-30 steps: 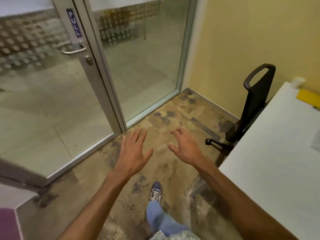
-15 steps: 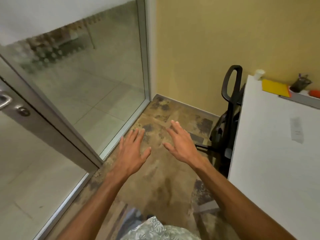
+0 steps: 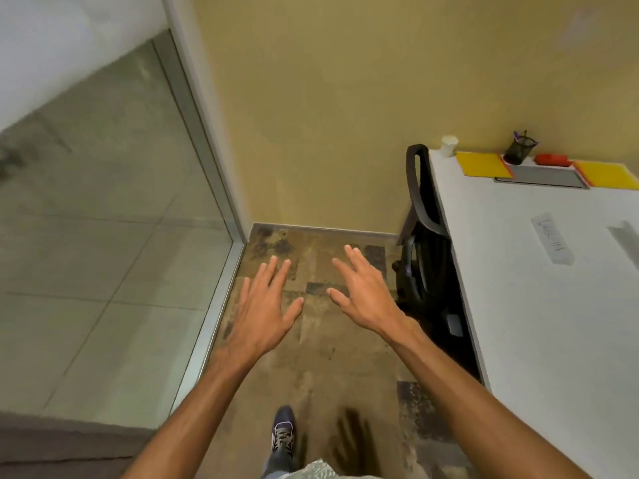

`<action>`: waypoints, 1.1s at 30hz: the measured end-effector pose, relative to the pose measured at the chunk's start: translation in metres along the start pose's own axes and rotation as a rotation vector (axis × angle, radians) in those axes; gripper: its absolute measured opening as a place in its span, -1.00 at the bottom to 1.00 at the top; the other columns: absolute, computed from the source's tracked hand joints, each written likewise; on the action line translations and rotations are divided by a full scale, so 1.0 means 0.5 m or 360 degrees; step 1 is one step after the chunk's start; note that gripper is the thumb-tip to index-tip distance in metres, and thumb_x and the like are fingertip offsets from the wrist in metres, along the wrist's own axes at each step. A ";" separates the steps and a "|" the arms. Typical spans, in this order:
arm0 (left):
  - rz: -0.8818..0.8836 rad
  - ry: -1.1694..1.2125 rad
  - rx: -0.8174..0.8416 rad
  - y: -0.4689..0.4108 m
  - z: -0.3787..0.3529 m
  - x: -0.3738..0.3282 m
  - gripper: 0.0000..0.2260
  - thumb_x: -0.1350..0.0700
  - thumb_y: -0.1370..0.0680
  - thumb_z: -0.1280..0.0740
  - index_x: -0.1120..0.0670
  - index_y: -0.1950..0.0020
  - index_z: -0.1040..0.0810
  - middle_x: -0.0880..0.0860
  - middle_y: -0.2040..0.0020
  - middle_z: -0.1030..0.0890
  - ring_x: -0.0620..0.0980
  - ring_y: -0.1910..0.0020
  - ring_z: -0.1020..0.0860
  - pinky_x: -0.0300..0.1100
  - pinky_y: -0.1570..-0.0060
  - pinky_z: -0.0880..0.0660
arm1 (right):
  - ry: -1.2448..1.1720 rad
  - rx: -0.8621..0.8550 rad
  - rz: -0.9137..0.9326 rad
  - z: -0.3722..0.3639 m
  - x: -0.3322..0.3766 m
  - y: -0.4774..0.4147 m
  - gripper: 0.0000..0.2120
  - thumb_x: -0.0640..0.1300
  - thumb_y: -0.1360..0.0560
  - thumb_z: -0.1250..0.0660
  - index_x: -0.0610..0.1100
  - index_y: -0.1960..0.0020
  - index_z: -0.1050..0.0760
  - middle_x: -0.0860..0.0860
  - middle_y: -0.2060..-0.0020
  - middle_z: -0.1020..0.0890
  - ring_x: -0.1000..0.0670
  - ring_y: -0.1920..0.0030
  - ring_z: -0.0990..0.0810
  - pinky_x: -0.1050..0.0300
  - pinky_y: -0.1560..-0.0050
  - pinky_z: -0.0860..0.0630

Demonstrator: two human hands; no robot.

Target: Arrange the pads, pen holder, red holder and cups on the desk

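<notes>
Black pen holder [image 3: 517,154] holds pens; left hand [image 3: 263,311], right hand [image 3: 367,294]: fingers spread, empty.

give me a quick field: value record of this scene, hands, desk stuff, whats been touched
left hand: open, empty, held over the floor
right hand: open, empty, held over the floor
desk: white, on the right, not yet reached
paper cup: upright at the desk's far left corner
yellow pads: one beside the cup, one further right
pen holder: dark mesh, pens inside, by the wall
red holder: right of the pen holder
grey pad: between the yellow pads
chair: black, tucked at the desk's left edge
</notes>
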State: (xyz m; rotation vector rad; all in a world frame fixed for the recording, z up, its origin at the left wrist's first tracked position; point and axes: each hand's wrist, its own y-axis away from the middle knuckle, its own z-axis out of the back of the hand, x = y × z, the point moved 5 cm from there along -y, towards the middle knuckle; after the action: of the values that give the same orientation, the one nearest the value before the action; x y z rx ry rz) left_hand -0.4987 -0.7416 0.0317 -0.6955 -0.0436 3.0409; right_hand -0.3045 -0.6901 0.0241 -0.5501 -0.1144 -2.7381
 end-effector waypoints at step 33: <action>-0.0925 0.0091 0.0285 -1.126 -0.152 -0.358 -0.35 -0.21 -0.61 -0.18 -0.05 -0.63 -0.04 0.05 -0.64 -0.01 0.07 -0.61 0.00 0.12 -0.56 0.00 | 0.0055 -0.0608 -0.0897 0.294 -0.553 -0.666 -0.36 0.12 -0.58 -0.25 -0.03 -0.58 -0.13 -0.14 -0.58 -0.14 -0.14 -0.58 -0.08 -0.16 -0.48 -0.18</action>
State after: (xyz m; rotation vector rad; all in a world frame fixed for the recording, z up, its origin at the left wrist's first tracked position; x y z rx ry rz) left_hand -0.2961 -0.1821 0.0591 -0.6215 0.0239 2.4345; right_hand -0.1282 -0.2690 0.0484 -0.6484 0.3186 -3.3449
